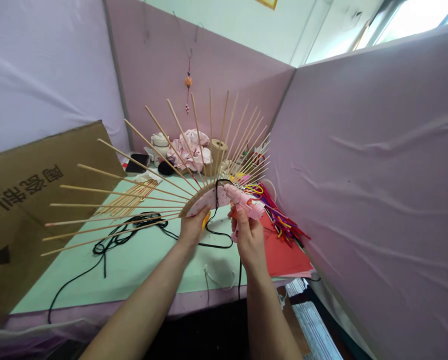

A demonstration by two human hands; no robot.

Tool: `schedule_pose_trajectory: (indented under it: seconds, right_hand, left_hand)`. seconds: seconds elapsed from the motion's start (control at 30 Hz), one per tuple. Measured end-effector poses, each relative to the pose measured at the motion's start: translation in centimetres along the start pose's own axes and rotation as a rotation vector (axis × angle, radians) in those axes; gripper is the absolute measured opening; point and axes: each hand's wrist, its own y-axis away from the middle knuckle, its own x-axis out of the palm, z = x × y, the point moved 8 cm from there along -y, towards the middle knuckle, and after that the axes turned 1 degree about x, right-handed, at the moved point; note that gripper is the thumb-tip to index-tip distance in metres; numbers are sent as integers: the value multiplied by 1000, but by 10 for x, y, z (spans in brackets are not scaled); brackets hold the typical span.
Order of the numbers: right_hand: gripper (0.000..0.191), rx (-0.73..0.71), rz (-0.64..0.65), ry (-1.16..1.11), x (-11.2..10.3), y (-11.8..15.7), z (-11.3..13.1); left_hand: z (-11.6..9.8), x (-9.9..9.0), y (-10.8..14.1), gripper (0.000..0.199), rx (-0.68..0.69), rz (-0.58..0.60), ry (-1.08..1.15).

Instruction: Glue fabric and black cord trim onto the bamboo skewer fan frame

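Observation:
My left hand (194, 227) grips the lower left part of a curved band (209, 198), pale pink inside with a brown edge. Thin wooden sticks (158, 150) fan out from the band to the left, up and right. My right hand (249, 234) is closed round a pink glue gun (242, 200), its front end near the right part of the band. A black cord (217, 232) passes over the band and hangs down across the table. Something yellow shows beside my left hand.
On the green table (164, 270) lie a tangle of black cord (124, 232) and loose sticks (136, 195). Red sheets (284, 255) and coloured strips (280, 217) are at right. Behind stand a white jar (159, 142), pink cloth (190, 149) and a twine roll (219, 146). Cardboard (51, 200) leans left.

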Motion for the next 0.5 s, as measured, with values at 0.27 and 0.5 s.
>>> schedule_pose_trajectory:
  seconds: [0.27,0.5]
  right_hand:
    - [45,9,-18,7,-2,3,-2]
    - [44,8,-21,21,-4,2,-4]
  left_hand:
    - [-5,0,0,39,96,14,-94]
    - [-11,0,2,38,121,17,-178]
